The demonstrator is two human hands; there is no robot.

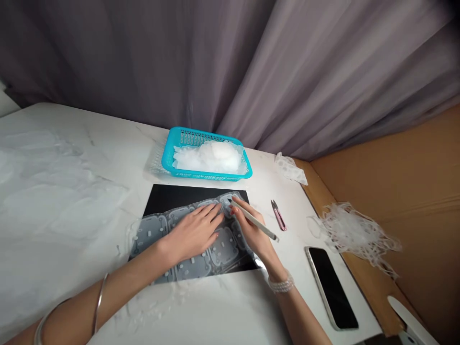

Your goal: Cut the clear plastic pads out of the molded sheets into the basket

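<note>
Clock face centred on the translucent moulded sheet (223,247), 12 pointing away from me. The sheet lies at centre, slanted across a black mat (190,196), its clear margin running past the mat's edge toward 9. Dark mat shows along the far edge from 11 to 12, and at the corner near 5.

My left hand (197,230) lies palm down on the sheet, fingers extended, gripping nothing. My right hand (253,230) is at about 2, fingers closed round a pale pen-shaped tool (257,224); its dark tip points toward 10, at the sheet's far edge. I cannot tell whether the tip touches the sheet.

At 12, a blue basket (165,160) holds a heap of white translucent pieces (212,157); a narrow strip of white tabletop (233,311) separates its near wall from the mat. From 9 to 10, a broad pile of translucent sheets (53,206) limits room on that side. Pink-handled snips (279,218) rest between 2 and 3, just beside my right hand.

The table's right edge slants down from 2 to 4. A translucent scrap (291,168) sits near it at 2, a tangle of clear strips (354,230) spreads across it at 3, and a phone (332,287) lies just inside it near 4. Tabletop shows between phone and mat, crossed by my right forearm, and more extends toward 6.
</note>
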